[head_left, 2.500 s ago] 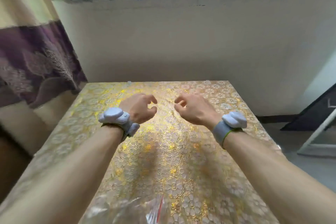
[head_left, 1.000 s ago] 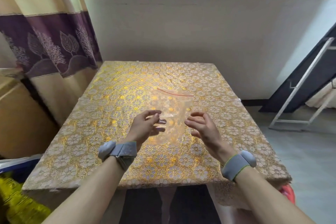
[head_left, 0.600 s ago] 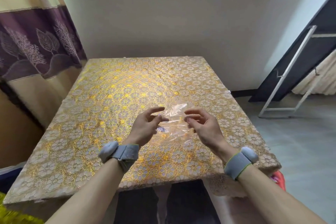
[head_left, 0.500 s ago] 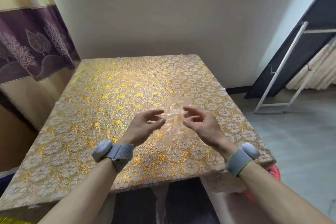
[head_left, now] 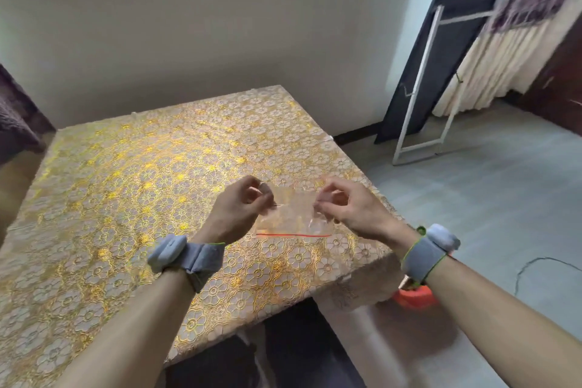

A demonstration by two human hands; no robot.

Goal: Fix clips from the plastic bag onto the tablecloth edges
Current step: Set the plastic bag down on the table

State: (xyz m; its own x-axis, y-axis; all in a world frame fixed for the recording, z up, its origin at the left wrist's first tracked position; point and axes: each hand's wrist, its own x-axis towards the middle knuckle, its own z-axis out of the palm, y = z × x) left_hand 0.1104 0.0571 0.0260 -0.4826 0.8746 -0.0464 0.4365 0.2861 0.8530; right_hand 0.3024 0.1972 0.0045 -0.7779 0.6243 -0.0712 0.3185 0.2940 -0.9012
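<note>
A clear plastic bag [head_left: 291,217] with a red zip line along its lower edge hangs between my two hands above the table's near right corner. My left hand [head_left: 239,211] pinches its left edge and my right hand [head_left: 345,206] pinches its right edge. The bag looks flat; I cannot tell if any clip is inside. The gold flower-patterned tablecloth [head_left: 141,186] covers the whole table and drapes over the near and right edges. A small clear clip [head_left: 329,138] shows on the far right edge.
A white wall with a window stands behind the table. A metal frame [head_left: 422,88] leans against a dark panel at the right. An orange tub [head_left: 415,294] sits on the grey floor under the table's right corner. A purple curtain [head_left: 15,116] hangs at the left.
My view has swung to the right. Both hands have spread the crumpled bag flat between them, turned so the red zip line now lies at the bottom.
</note>
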